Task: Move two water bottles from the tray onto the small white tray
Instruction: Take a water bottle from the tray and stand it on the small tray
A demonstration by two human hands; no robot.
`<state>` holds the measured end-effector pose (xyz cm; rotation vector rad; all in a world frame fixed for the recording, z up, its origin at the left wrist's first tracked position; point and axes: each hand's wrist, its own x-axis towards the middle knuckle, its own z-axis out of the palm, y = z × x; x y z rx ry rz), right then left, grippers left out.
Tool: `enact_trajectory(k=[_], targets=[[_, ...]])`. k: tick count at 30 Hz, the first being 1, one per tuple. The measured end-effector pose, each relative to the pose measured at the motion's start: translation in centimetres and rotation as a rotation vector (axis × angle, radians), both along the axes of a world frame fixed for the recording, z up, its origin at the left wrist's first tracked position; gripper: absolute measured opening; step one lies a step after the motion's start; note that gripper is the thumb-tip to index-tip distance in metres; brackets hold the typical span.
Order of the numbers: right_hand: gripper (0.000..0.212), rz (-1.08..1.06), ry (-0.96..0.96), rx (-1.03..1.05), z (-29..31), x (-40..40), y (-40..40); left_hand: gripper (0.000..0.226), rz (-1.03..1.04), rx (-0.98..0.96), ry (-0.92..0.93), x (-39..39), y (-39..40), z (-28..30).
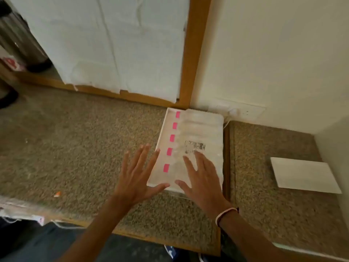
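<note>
A white tray (162,131) lies on the speckled counter against the back wall. It holds a row of clear water bottles (200,133) lying on their sides, pink caps (172,138) pointing left, under clear wrap with a printed label. My left hand (138,174) hovers open, fingers spread, at the tray's near left edge. Over the nearest bottles, my right hand (200,178) is spread flat and holds nothing; whether it touches them is unclear. The small white tray (304,174) sits empty on the counter far to the right.
A wood-framed panel covered in white paper (113,46) stands behind the counter. A wall outlet plate (243,110) with a cord sits right behind the bottle tray. A dark seam (227,157) splits the counter. A steel canister (20,40) stands far left. Crumpled plastic (22,208) lies at the front edge.
</note>
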<state>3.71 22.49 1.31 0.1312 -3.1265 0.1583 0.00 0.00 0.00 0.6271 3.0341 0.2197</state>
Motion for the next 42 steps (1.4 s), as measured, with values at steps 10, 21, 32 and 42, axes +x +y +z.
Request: enact_trajectory(k=[10, 21, 32, 42], targets=[[0.031, 0.106, -0.004, 0.159, -1.8, -5.2, -5.0, 0.108, -0.012, -0.007, -0.127, 0.6, -3.0, -7.0], [0.05, -0.255, 0.126, -0.606, 6.6, -0.8, 2.1, 0.111, -0.017, 0.045, -0.091, 0.0, -3.4, -8.4], [0.038, -0.176, 0.117, -0.797, 8.4, 0.1, 6.1, 0.122, 0.037, 0.02, -0.073, 0.2, -0.3, -4.8], [0.03, -0.187, 0.211, -0.881, 12.3, 1.2, 19.2, 0.119, -0.051, 0.163, 0.046, -0.1, 17.2, -0.3]])
